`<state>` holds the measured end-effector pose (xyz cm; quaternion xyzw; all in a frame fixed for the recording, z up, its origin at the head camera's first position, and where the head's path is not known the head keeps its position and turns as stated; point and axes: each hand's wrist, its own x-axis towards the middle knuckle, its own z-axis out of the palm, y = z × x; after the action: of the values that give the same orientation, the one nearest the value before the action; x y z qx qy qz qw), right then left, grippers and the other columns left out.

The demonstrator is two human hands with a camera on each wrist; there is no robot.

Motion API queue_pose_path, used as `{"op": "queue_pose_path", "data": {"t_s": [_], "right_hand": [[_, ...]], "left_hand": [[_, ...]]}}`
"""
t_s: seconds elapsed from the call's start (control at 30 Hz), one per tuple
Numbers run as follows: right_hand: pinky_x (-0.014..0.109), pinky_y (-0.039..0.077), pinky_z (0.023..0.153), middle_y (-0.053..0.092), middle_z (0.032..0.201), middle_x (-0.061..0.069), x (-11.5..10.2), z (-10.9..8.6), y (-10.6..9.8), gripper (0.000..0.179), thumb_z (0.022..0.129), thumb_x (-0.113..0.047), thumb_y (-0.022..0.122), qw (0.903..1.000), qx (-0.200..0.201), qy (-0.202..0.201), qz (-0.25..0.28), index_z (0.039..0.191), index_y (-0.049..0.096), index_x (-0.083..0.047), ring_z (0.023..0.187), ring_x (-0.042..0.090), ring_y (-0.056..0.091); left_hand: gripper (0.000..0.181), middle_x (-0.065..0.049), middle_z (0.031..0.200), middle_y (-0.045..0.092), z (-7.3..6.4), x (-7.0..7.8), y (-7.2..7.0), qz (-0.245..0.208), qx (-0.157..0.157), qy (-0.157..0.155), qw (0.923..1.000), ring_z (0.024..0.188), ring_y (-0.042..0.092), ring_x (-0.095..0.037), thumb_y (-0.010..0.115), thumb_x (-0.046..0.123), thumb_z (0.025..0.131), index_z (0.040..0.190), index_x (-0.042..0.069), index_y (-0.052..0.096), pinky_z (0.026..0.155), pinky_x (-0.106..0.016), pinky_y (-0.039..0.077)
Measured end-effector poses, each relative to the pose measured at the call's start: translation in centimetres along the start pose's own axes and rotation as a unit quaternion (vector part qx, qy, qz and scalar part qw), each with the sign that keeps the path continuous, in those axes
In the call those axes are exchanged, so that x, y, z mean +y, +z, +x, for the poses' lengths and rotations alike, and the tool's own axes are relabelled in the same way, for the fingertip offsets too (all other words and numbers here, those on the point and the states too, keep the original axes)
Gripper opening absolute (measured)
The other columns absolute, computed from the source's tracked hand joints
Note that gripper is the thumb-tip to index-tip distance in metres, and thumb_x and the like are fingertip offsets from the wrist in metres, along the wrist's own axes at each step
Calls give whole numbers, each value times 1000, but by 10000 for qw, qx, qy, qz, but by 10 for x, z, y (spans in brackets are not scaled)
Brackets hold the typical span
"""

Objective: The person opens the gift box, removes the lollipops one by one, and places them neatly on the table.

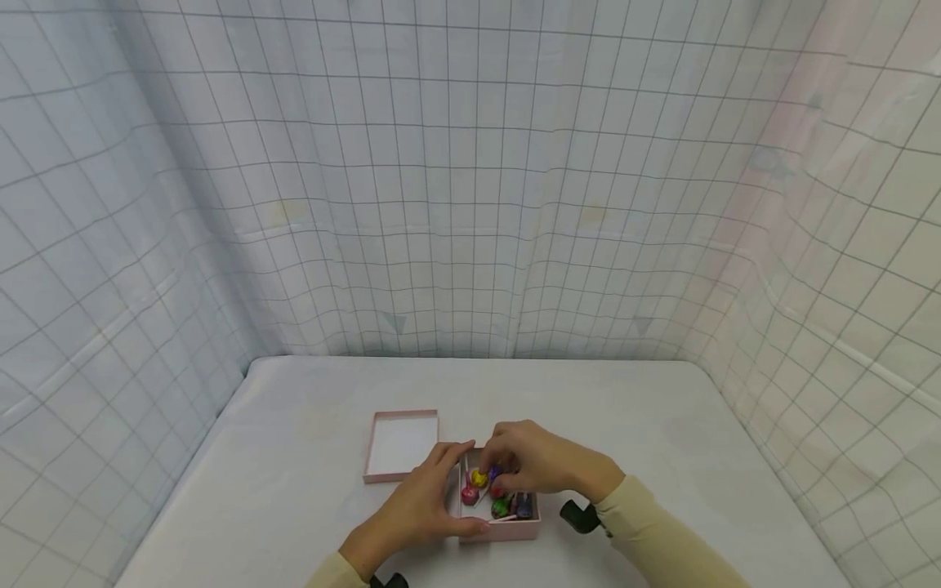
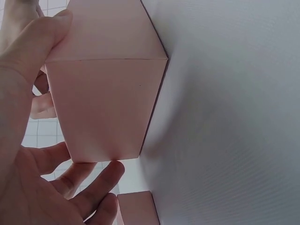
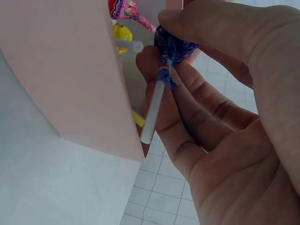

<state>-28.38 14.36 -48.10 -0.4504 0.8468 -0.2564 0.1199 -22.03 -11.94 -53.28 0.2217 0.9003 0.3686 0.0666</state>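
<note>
A pink box (image 1: 501,532) stands uncovered on the table with several wrapped lollipops in it. Among them are a red one (image 1: 470,496), a yellow one (image 1: 479,478) and a green one (image 1: 501,509). My left hand (image 1: 417,508) grips the box from its left side, the thumb on the near wall (image 2: 101,33) and the fingers at the far edge. Over the box's right part, my right hand (image 1: 546,459) pinches a dark blue lollipop (image 3: 174,47) by its head between thumb and fingers. Its white stick (image 3: 153,112) points back toward the wrist camera, close to the box rim.
A shallow pink lid (image 1: 403,445), white inside, lies behind and left of the box. White cloth covers the table (image 1: 662,425). Gridded white curtains (image 1: 470,204) surround it at the back and both sides.
</note>
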Motion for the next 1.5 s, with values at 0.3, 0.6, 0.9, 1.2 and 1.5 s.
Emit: {"op": "queue_pose_path", "data": {"t_s": [0.3,0.6,0.9,1.2,1.5], "right_hand": [[22,67,94,78,120,0,8,-8,-10,24,106,-5,83,9987,505,-1,-5,130,83,-9,104,3,75],[27,69,93,79,122,3,27,-22,-10,25,104,-5,86,9924,1183,58,-329,129,82,-6,104,7,78],[27,67,84,79,119,2,54,-34,-7,27,103,-2,87,9840,1735,106,-384,129,82,-5,100,8,78],[37,70,95,80,121,3,74,-38,0,25,105,-3,84,9770,1974,536,-603,130,82,-4,107,17,79],[40,69,97,82,118,4,92,-32,9,23,104,-2,86,9703,2027,1033,-825,126,84,-7,108,21,79]], "left_hand": [[120,-16,171,55,-2,4,-1,62,-29,-172,9998,152,64,-47,104,60,83,177,14,45,123,-74,54],[122,-15,172,52,-1,4,-1,-80,-146,-273,9995,153,63,-41,105,59,83,178,15,43,127,-71,52],[122,-17,175,50,-1,5,0,-164,-188,-369,9990,155,61,-43,105,57,83,179,16,42,127,-72,51],[122,-17,175,49,-2,5,-1,-221,-208,-350,9989,157,60,-43,105,56,84,179,16,41,128,-72,50],[123,-16,176,49,-3,5,-1,-286,-247,-363,9986,157,59,-43,105,56,84,180,16,41,128,-72,50]]}}
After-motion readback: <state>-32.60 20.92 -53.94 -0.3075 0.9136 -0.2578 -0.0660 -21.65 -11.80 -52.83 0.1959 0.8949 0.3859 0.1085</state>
